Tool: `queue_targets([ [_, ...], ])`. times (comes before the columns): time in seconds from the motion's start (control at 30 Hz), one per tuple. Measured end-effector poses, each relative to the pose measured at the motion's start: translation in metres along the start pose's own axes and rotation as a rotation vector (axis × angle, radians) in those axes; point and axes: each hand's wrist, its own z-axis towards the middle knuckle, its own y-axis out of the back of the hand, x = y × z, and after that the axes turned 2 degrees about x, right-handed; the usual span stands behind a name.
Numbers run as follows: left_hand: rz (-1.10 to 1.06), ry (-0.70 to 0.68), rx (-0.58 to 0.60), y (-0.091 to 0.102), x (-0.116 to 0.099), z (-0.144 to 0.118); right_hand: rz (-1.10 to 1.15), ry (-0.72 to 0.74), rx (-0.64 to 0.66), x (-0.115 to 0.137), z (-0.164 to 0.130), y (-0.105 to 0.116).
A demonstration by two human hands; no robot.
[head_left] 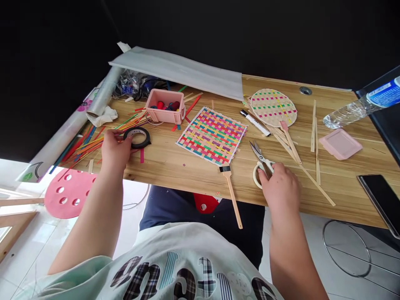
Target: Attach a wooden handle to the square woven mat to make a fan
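My left hand (115,149) rests on the wooden table (187,166) with its fingers on a black roll of tape (136,137). My right hand (281,186) is closed over the cream handles of a pair of scissors (260,158), whose blades point away from me and lie on the table. Between my hands lies a square mat woven of coloured strips (213,135). A small wooden brush (231,193) juts over the near table edge.
A pink box (165,106) of small parts and several loose coloured strips (90,143) lie far left. A round woven fan (273,107), a marker (255,123), bamboo sticks (315,137), a pink tray (340,143), a water bottle (359,108) and a phone (379,200) are at right.
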Motion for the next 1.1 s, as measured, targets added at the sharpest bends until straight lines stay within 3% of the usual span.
queue_targets([
  [0.1, 0.26, -0.202, 0.052, 0.008, -0.001, -0.002, 0.137, 0.055, -0.177, 0.006, -0.014, 0.001],
  [0.17, 0.452, -0.334, 0.08, 0.011, 0.0, -0.002, 0.257, 0.109, -0.218, 0.017, -0.032, 0.005],
  [0.33, 0.595, -0.42, 0.073, 0.013, -0.005, -0.003, 0.429, 0.414, 0.118, 0.052, -0.062, 0.008],
  [0.43, 0.61, -0.493, -0.034, 0.011, -0.017, -0.019, 0.348, 0.397, 0.127, 0.063, -0.053, 0.002],
  [0.5, 0.516, -0.533, 0.024, 0.005, -0.025, -0.043, 0.357, 0.347, 0.11, 0.065, -0.043, -0.002],
  [0.53, 0.434, -0.51, 0.165, 0.0, -0.029, -0.059, 0.39, 0.314, 0.108, 0.066, -0.038, -0.003],
  [0.57, 0.334, -0.455, 0.359, -0.006, -0.032, -0.077, 0.44, 0.274, 0.11, 0.067, -0.034, -0.004],
  [0.63, 0.237, -0.403, 0.639, -0.02, -0.038, -0.115, 0.58, 0.19, 0.133, 0.069, -0.028, -0.005],
  [0.7, -0.128, -0.022, 1.031, -0.037, -0.046, -0.147, 0.747, 0.119, 0.18, 0.073, -0.024, -0.004],
  [0.73, -0.264, 0.159, 1.091, -0.045, -0.05, -0.159, 0.833, 0.091, 0.206, 0.075, -0.023, -0.004],
  [0.83, -0.502, 0.581, 1.081, -0.068, -0.065, -0.178, 1.074, 0.004, 0.277, 0.083, -0.018, -0.003],
  [0.9, -0.644, 0.761, 1.03, -0.081, -0.074, -0.18, 1.227, -0.069, 0.307, 0.089, -0.016, -0.004],
  [0.97, -0.746, 0.841, 0.986, -0.092, -0.081, -0.18, 1.357, -0.126, 0.329, 0.094, -0.014, -0.007],
  [1.1, -0.82, 0.814, 0.946, -0.106, -0.089, -0.177, 1.473, -0.181, 0.394, 0.097, -0.006, -0.013],
])
